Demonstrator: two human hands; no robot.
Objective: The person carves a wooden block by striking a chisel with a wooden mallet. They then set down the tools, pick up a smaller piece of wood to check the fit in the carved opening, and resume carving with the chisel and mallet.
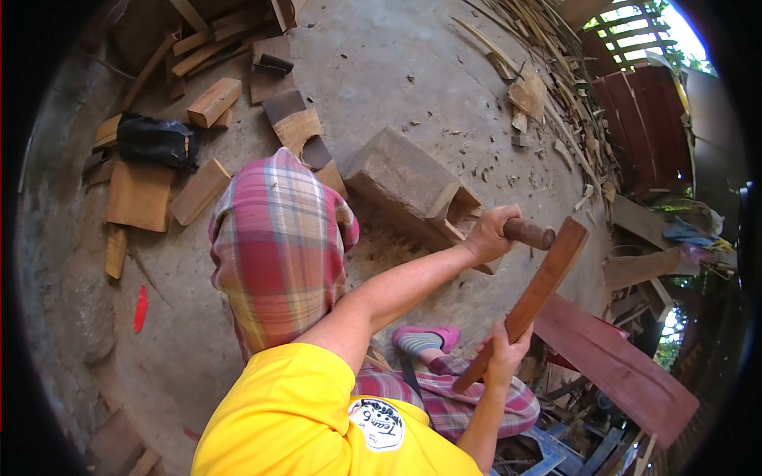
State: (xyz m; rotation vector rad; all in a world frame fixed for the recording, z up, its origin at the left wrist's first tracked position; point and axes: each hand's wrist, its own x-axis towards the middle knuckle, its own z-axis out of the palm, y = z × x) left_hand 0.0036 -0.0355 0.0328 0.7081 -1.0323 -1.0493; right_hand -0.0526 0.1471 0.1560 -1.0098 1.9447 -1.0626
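My left hand [490, 235] is closed around a round wooden tool handle [530, 233] held against the notched end of a big wooden block [401, 176] lying on the concrete floor. In my right hand [506, 351] is a long flat wooden bat [538, 291]. I grip its lower end, and its upper end rises just right of the tool handle. The tool's tip is hidden behind my left hand. My knee in red plaid cloth [278, 246] is raised at the left, and my foot in a pink sandal [425, 339] rests below the block.
Several cut wood offcuts [213, 101] and a black bag [155, 140] lie at the upper left. Splinters and strips are piled at the top right [548, 47]. A long red plank [615, 365] lies at the right, beside a dark red wooden cabinet [647, 127].
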